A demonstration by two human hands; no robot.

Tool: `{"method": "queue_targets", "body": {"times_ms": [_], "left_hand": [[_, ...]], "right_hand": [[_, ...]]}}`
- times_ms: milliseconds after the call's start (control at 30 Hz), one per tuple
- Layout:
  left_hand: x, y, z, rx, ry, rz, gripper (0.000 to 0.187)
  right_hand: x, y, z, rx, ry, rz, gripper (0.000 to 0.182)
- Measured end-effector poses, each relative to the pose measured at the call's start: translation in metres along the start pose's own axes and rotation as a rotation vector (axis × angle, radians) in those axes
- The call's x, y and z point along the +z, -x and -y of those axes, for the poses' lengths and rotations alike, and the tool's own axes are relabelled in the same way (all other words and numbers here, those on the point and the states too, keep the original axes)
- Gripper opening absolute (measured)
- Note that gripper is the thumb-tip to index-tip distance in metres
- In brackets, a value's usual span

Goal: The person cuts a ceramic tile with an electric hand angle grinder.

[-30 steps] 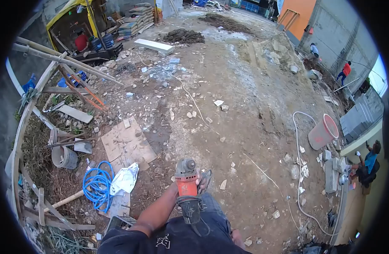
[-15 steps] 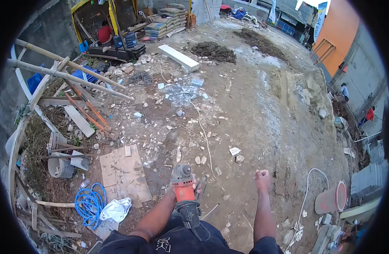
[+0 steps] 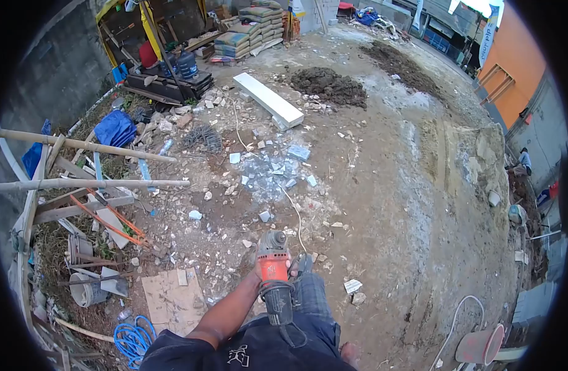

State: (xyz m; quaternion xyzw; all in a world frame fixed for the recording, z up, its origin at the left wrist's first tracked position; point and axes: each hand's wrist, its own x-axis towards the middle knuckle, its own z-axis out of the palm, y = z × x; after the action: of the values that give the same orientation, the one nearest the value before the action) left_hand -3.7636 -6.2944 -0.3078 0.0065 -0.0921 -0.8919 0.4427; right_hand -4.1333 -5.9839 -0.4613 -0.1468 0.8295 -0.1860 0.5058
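Observation:
My left hand is wrapped round an orange and grey power tool, its fingertips showing at the tool's right side. The metal head of the tool points forward and its dark rear end lies close to my shirt. A dark cord loops by the rear end. At the bottom, beside my shirt, a blurred patch of skin appears to be my right hand; its fingers cannot be made out. Below the tool, one leg in plaid shorts reaches forward over the dirt.
Bamboo poles and lumber stand at left, above a cardboard sheet and blue hose. Ahead are rubble, a white slab and dirt piles. A bucket stands at lower right. People are at far left and far right.
My right hand has dropped from in front of me to beside my body. One leg has come into view beneath the tool. The view has shifted, while my left hand keeps hold of the tool.

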Motion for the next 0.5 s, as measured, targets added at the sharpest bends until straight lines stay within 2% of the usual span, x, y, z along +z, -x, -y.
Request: {"method": "queue_targets", "body": {"times_ms": [33,100,133,167,200,233,267,300,333,367,400,467,500], "left_hand": [[-0.023,-0.020,-0.020,0.019,0.000,-0.007,0.077],[-0.060,-0.063,-0.062,0.078,-0.110,-0.101,0.075],[-0.044,-0.089,-0.083,0.049,-0.065,-0.087,0.064],[-0.045,-0.115,-0.104,0.066,-0.071,-0.095,0.064],[-0.046,-0.146,-0.125,0.142,-0.040,0.017,0.057],[-0.044,-0.178,-0.158,0.205,-0.027,0.133,0.050],[-0.025,-0.199,-0.184,0.259,-0.078,0.137,0.045],[-0.027,-0.206,-0.197,0.270,-0.052,0.104,0.045],[-0.032,-0.220,-0.223,0.283,-0.086,0.068,0.044],[-0.036,-0.234,-0.251,0.307,-0.129,0.042,0.043],[-0.013,-0.248,-0.267,0.369,-0.184,0.007,0.033],[-0.009,-0.274,-0.311,0.404,-0.162,0.005,0.031],[-0.014,-0.284,-0.329,0.393,-0.122,-0.008,0.030]], "right_hand": [[-0.010,-0.045,-0.013,-0.005,0.017,0.010,0.017],[0.009,-0.120,-0.001,-0.381,0.453,-0.025,0.018],[0.021,-0.155,0.013,-0.574,0.666,-0.038,0.018],[0.038,-0.189,0.035,-0.770,0.869,-0.053,0.018],[0.052,-0.209,0.087,-0.971,1.072,-0.074,0.019],[0.072,-0.249,0.163,-0.828,0.892,-0.056,0.019],[0.076,-0.254,0.232,-0.640,0.732,-0.023,0.020],[0.085,-0.302,0.282,-0.706,1.252,0.049,0.017],[0.097,-0.367,0.329,-0.690,0.873,0.010,0.030],[0.106,-0.372,0.424,-0.589,0.541,-0.008,0.020],[0.122,-0.370,0.512,-0.491,0.056,-0.066,0.005],[0.137,-0.337,0.689,-0.567,-0.062,0.116,0.015],[0.147,-0.325,0.762,-0.667,-0.038,0.141,0.015]]}}
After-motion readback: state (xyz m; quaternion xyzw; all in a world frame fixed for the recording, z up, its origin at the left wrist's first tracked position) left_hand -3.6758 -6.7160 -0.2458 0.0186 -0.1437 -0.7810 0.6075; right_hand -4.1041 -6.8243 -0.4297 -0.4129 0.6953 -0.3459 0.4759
